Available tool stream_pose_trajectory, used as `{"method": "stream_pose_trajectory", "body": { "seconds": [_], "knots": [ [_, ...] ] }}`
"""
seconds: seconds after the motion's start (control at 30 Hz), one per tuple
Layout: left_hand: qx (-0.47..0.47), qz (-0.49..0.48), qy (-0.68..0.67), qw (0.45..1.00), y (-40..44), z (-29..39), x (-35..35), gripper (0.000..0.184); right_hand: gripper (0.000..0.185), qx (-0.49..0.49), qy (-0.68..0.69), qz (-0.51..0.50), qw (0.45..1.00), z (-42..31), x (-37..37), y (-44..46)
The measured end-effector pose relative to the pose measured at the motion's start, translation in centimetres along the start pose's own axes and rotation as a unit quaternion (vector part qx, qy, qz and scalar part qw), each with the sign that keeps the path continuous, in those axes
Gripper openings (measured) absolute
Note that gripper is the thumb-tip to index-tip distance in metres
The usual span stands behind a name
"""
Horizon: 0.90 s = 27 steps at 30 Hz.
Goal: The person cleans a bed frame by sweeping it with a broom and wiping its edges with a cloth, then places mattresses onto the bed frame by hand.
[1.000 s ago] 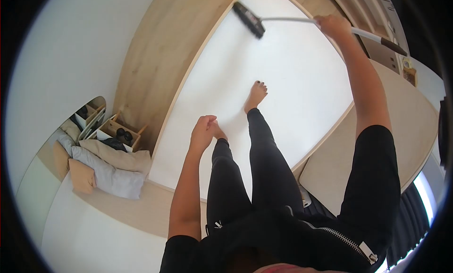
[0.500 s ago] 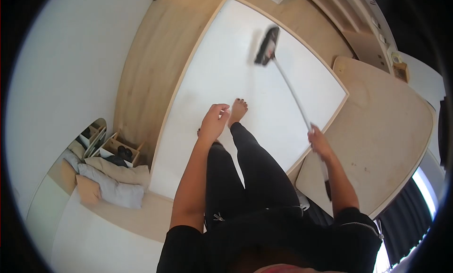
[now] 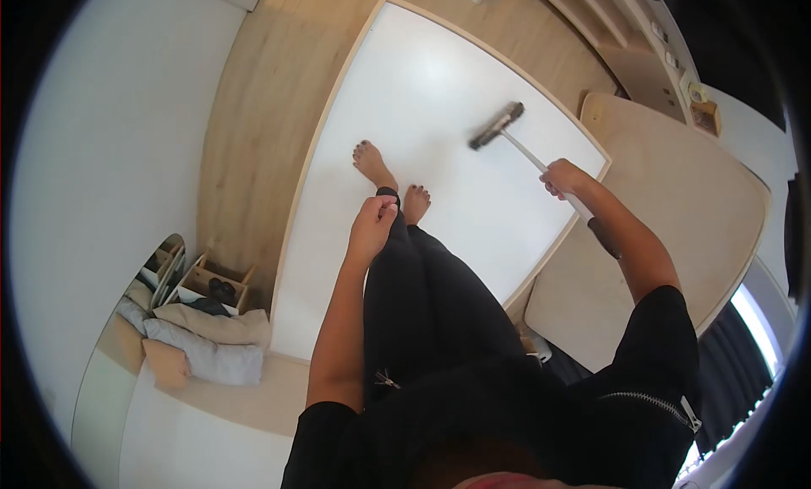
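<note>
Broom in use on a white platform, seen from above by its user. The broom's head (image 3: pixel 497 125) lies over the right-hand part of the white platform (image 3: pixel 431 71), its outline blurred, so bristle contact with the surface cannot be judged. The right hand (image 3: pixel 563 179) is closed around the pale handle (image 3: pixel 524 151), the dark end grip (image 3: pixel 604 236) lying along the forearm. The left hand (image 3: pixel 372 227) appears bare, its fingers bent loosely in front of the lower leg; how fully it is closed cannot be told.

The step in hand appears to be a one-handed sweeping stroke; a further stroke would call for a firm right-hand hold and a path kept clear of the bare feet (image 3: pixel 372 163), which stand on the platform near the broom.

The platform is smooth and glossy, edged by a narrow wooden rim (image 3: pixel 311 174). Wood-patterned flooring (image 3: pixel 253 92) borders it. At the right stands a beige slab with rounded corners (image 3: pixel 667 202); at the left, a grey pillow (image 3: pixel 211 351) and an orange cushion (image 3: pixel 166 362) rest beside a mirror (image 3: pixel 106 366). A dark curtain (image 3: pixel 739 354) hangs at lower right.
</note>
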State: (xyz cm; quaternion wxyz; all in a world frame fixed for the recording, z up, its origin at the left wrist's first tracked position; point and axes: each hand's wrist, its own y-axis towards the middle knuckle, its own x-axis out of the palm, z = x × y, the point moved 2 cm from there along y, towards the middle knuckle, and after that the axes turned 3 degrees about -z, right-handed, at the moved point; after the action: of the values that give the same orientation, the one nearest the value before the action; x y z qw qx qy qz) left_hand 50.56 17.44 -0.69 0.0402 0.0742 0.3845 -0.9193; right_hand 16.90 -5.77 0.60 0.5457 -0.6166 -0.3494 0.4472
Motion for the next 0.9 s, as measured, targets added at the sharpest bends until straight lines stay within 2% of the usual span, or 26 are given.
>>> {"method": "stream_pose_trajectory", "body": {
  "seconds": [0.07,0.2,0.37,0.53,0.63,0.73,0.83,0.9],
  "knots": [
    [-0.017,-0.007,-0.017,1.0,0.4,0.4,-0.5,0.025,0.024,-0.079,0.001,-0.021,0.997,-4.1,-1.1,-1.1],
    [-0.001,0.011,-0.008,1.0,2.4,2.2,-3.5,0.024,0.016,-0.091,-0.033,0.008,0.995,-13.9,-1.3,-3.3],
    [0.005,0.006,-0.011,1.0,6.0,3.8,-5.9,0.025,0.018,-0.106,-0.073,0.021,0.991,-19.8,-0.3,-2.9],
    [0.064,-0.016,-0.008,0.998,9.5,8.5,-6.0,0.024,0.023,-0.119,-0.09,0.017,0.989,-22.2,-0.4,-3.3],
    [0.061,-0.029,0.001,0.998,10.7,10.1,-5.8,0.023,0.029,-0.137,-0.093,0.035,0.986,-22.4,-0.9,-3.2],
    [0.05,-0.022,0.014,0.998,11.1,10.2,-6.0,0.023,0.035,-0.151,-0.083,0.003,0.985,-21.0,-1.1,-1.3],
    [0.042,0.0,0.026,0.999,10.9,10.6,-5.8,0.024,0.041,-0.155,-0.045,0.011,0.987,-18.4,-1.2,2.7],
    [0.023,0.007,0.023,0.999,10.9,10.4,-5.3,0.025,0.041,-0.156,0.033,-0.012,0.987,-16.8,-1.2,4.4]
  ]
}}
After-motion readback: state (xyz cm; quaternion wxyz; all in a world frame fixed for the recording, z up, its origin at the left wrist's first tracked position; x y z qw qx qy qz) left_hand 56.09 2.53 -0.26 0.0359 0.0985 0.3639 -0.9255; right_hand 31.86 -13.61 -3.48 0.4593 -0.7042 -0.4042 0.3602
